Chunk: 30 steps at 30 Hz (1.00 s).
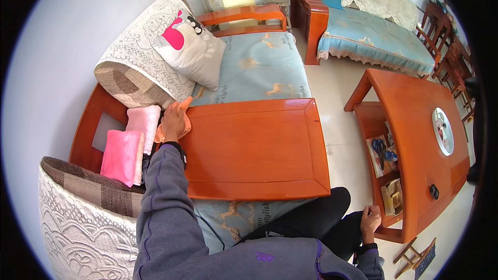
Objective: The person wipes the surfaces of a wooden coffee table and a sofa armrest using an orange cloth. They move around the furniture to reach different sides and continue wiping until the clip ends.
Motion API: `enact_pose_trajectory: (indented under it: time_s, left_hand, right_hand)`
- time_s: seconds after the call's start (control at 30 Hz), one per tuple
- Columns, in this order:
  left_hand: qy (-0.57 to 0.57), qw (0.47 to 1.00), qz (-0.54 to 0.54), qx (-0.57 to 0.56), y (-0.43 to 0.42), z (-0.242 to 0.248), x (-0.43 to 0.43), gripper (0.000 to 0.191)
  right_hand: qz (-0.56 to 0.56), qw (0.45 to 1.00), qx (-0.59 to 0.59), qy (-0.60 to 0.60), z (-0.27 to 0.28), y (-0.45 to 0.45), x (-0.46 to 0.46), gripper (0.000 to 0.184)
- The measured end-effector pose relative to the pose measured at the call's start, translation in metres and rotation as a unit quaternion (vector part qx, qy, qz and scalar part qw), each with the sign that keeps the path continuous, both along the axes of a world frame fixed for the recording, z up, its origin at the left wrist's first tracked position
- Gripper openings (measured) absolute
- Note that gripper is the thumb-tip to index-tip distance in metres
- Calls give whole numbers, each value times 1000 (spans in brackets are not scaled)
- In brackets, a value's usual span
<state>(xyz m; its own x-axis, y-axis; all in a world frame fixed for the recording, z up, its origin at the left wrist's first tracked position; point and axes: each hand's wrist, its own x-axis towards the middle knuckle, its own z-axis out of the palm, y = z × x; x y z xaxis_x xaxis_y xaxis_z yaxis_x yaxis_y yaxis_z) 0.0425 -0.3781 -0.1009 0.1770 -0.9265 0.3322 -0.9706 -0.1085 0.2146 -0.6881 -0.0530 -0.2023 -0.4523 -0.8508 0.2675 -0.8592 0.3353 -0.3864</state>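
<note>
My left hand [173,121] lies on a crumpled orange cloth [186,126] at the back left edge of a glossy reddish-brown wooden tabletop [249,149]. Its fingers are on the cloth, but whether they grip it cannot be made out. Left of that hand are a folded pale pink cloth [143,122] and a folded bright pink cloth [121,153], near a dark object mostly hidden by my sleeve. My right hand [370,219] is loosely curled by my knee, close to the corner of the low coffee table, with nothing visible in it.
A printed cushion [192,52] leans on the lace-covered sofa back [136,42]. Right stands a wooden coffee table [424,132] bearing a round tray [442,131] and a small black object [434,191], with items on its shelf. A folding stool [416,258] is at bottom right; another sofa [369,33] stands behind.
</note>
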Motion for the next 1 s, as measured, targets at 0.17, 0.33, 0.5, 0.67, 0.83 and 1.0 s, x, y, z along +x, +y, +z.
enact_pose_trajectory:
  time_s: [0.17,0.33,0.5,0.67,0.83,1.0]
  left_hand:
    - [-12,997,76,13,5,-8,-4,45]
    - [64,986,131,80,24,-3,-5,51]
    - [17,998,59,7,71,-2,-10,50]
    - [37,999,15,16,130,-7,-6,54]
    - [49,997,53,39,194,-1,-15,55]
    - [22,996,89,3,236,-2,-34,47]
  right_hand:
    - [-15,1000,-15,-9,-2,2,0,19]
    - [-15,999,-19,-23,0,1,1,17]
    - [-21,999,-28,-32,4,3,4,15]
    - [-17,999,-40,-27,4,3,3,15]
    - [-6,998,-59,-25,1,5,2,14]
    - [3,998,-62,-24,1,6,1,13]
